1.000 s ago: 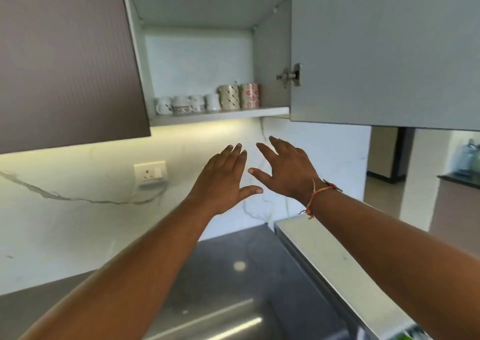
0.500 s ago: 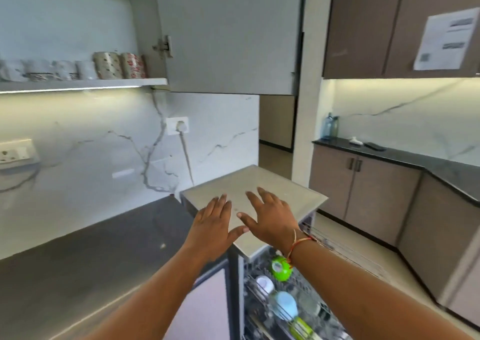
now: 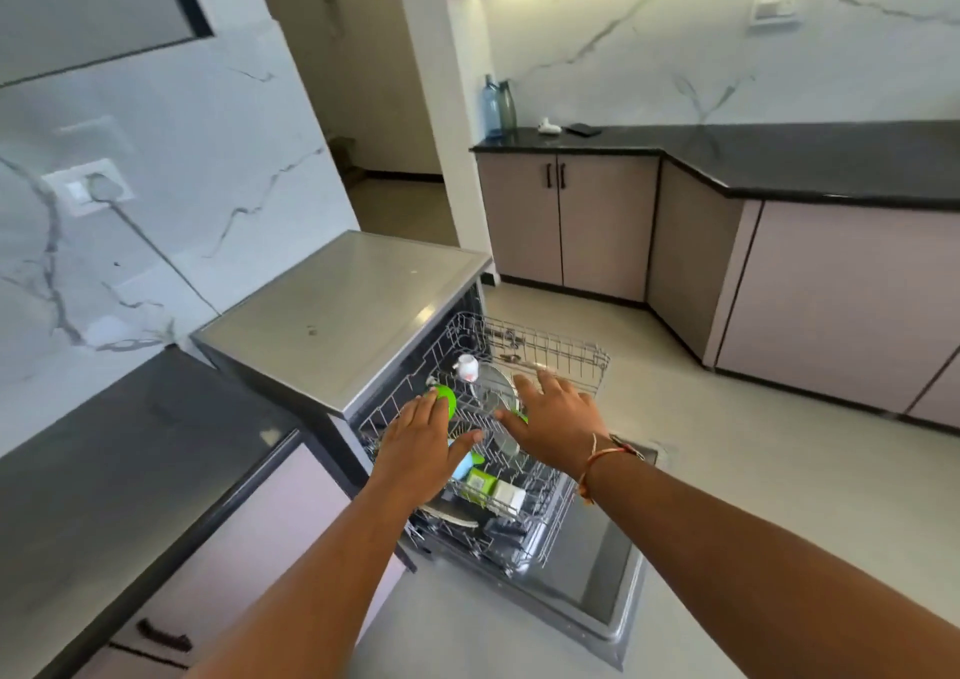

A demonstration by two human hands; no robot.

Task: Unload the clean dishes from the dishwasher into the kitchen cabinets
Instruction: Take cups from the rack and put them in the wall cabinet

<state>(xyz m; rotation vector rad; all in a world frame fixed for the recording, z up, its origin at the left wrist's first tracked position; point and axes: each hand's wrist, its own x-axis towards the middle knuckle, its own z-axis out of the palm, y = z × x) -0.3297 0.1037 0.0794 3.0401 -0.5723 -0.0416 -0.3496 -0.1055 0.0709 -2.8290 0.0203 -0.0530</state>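
1. The dishwasher [image 3: 343,309] is seen open. Its door [image 3: 597,580] is folded down and the top rack [image 3: 550,353] is pulled out.
2. Clean dishes are seen in the rack: a green cup [image 3: 447,399], a small white cup [image 3: 466,366], a round metal plate [image 3: 493,392] and a blue cup [image 3: 462,464] lower down.
3. The left hand [image 3: 421,444] is stretched flat over the near side of the rack. Its fingers are straight and the thumb is out. Nothing is held in it. Its fingertips are right by the green cup, but it cannot be told if the cup is touched.
4. The right hand [image 3: 556,429] is spread wide over the metal plate. Nothing is pinched or gripped by it either.
5. The step in hand is judged to be a reach for a dish. The job looks far from done, because many dishes are left in the rack.
6. For the next move, one dish has to be chosen. Fingers must be curled round it, and it should be lifted straight up so the wire pins are not bumped.
7. Then the dish has to be carried to a cupboard. The right shelf is not seen from here, so a turn away from the rack will likely be needed.
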